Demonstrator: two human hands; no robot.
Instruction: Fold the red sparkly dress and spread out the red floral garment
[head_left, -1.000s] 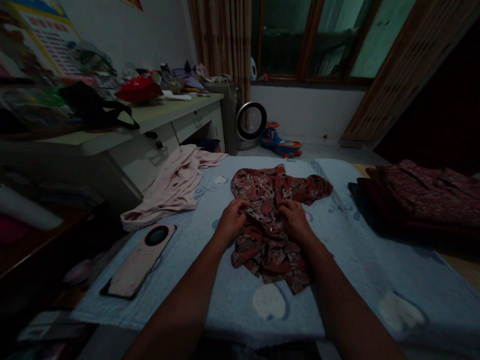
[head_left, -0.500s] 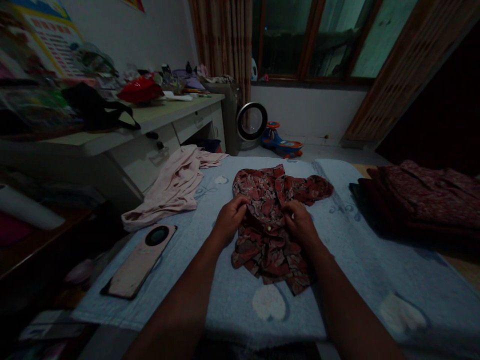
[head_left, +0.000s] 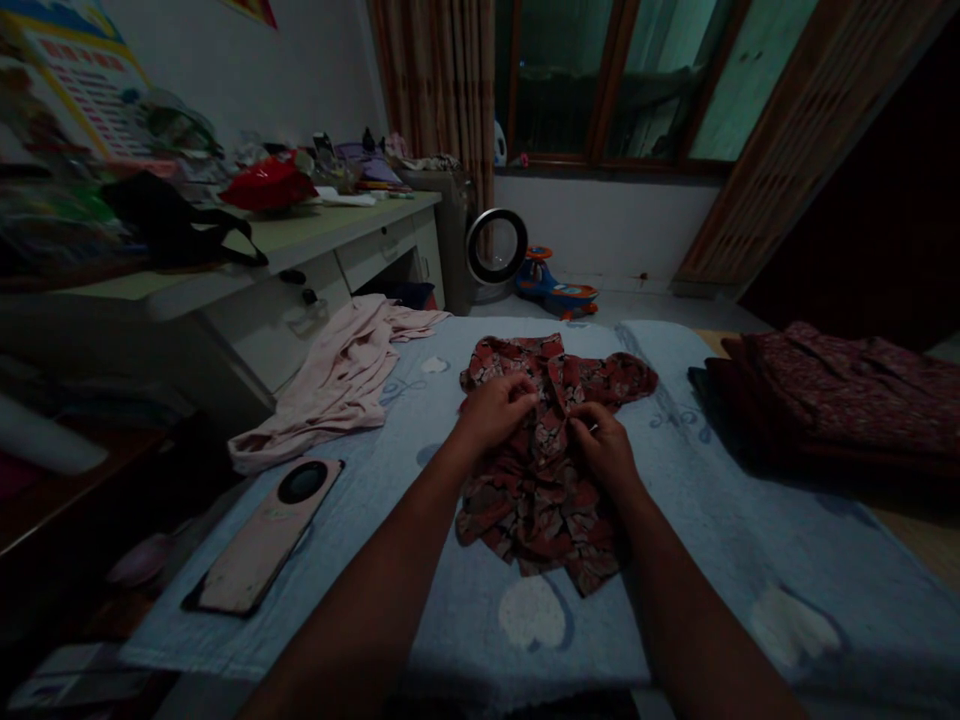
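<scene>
A dark red floral shirt (head_left: 540, 500) lies crumpled on the light blue cloth in front of me, one sleeve stretched out to the right. My left hand (head_left: 501, 408) is over the shirt's left front, its fingers pinched together near the front opening. On the other side of that opening, my right hand (head_left: 598, 437) pinches the edge of the shirt between thumb and fingers. What lies between the left fingertips is too dark to see clearly; they touch the shirt's fabric.
A pink garment (head_left: 330, 375) lies at the cloth's left edge, with a phone (head_left: 262, 545) nearer me. Folded dark red clothes (head_left: 847, 400) are stacked at right. Beyond stand a cluttered desk (head_left: 315, 245), a washing machine with its round door (head_left: 496, 246) open, and a blue ride-on toy (head_left: 553, 288).
My left hand has moved right and slightly up, from the shirt's left side to its front opening. My right hand stays at the right front edge. The view has shifted slightly.
</scene>
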